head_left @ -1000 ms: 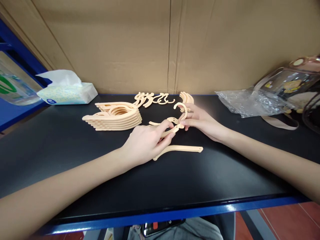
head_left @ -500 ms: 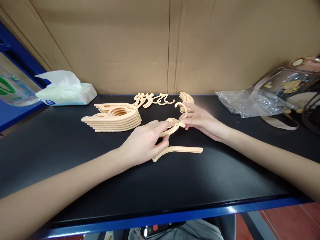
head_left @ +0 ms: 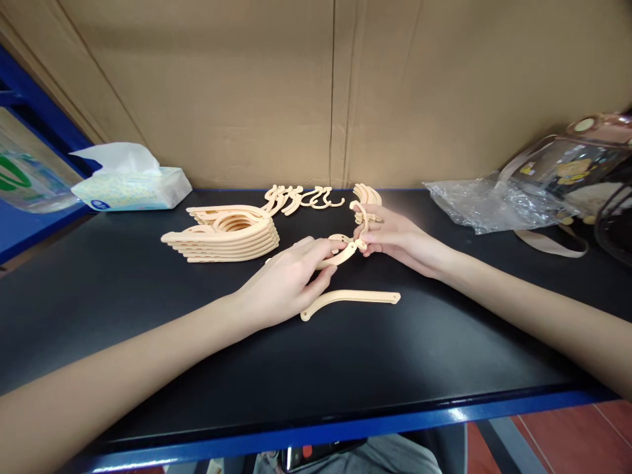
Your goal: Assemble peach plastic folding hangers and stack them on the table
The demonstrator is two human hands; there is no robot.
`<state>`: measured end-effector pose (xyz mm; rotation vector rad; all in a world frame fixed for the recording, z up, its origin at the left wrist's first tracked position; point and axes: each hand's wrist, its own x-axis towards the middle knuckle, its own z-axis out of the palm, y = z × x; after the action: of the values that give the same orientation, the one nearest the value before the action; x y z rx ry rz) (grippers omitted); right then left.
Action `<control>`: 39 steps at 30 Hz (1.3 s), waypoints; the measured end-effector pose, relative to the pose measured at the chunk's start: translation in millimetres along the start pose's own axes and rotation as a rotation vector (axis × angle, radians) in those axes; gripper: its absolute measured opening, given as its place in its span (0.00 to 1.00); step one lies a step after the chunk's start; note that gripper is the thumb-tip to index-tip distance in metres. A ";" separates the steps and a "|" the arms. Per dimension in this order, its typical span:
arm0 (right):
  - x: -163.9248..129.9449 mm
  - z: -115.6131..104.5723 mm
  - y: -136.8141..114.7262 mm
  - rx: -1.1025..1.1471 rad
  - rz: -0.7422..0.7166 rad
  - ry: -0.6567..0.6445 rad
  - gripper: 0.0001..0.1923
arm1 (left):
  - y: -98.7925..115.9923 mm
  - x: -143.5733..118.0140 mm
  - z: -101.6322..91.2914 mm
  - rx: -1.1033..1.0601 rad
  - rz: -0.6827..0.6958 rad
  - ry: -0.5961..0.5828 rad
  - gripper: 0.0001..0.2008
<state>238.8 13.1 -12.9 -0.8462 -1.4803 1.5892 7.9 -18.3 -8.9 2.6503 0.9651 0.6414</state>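
My left hand (head_left: 296, 276) is closed on a cream plastic hanger arm (head_left: 342, 259), much of it hidden under the palm and fingers. Between thumb and fingers, my right hand (head_left: 395, 238) pinches a matching hanger hook (head_left: 364, 220) near its base. The hook's base meets the end of the hanger arm; whether they are joined I cannot tell. Just beyond the held arm shows a rounded hanger piece with small holes (head_left: 338, 238). A loose curved hanger arm (head_left: 353, 296) lies on the black tabletop in front of my left hand.
A neat stack of hanger pieces (head_left: 232, 237) stands left of my hands. Several loose hooks (head_left: 316, 196) lie at the back, with more curved pieces (head_left: 366, 193) behind my right hand. A tissue pack (head_left: 133, 187) sits back left; crumpled clear plastic (head_left: 484, 203) and a transparent bag (head_left: 587, 161) lie right.
The hook in my right hand has turned, so its curve now looks narrower and sits slightly further right. My left hand stays nearly still on the hanger arm.
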 end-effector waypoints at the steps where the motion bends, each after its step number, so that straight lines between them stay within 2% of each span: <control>1: -0.2 0.2 -0.2 0.001 0.003 0.000 0.29 | -0.1 -0.1 0.0 -0.003 0.004 0.002 0.17; 16: -1.2 -0.3 -2.0 0.006 0.022 -0.021 0.27 | 0.4 1.4 -1.4 0.054 0.064 0.026 0.14; 26: -1.2 1.3 -0.2 -0.028 0.000 0.026 0.28 | -6.4 1.9 4.1 0.122 0.107 0.044 0.15; 39: 0.0 0.6 1.0 -0.053 -0.002 0.016 0.31 | -6.8 4.1 5.1 0.221 0.182 0.070 0.15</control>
<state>238.2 12.8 -13.9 -0.8851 -1.5172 1.5448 9.4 -10.9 -14.6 2.9545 0.8649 0.7081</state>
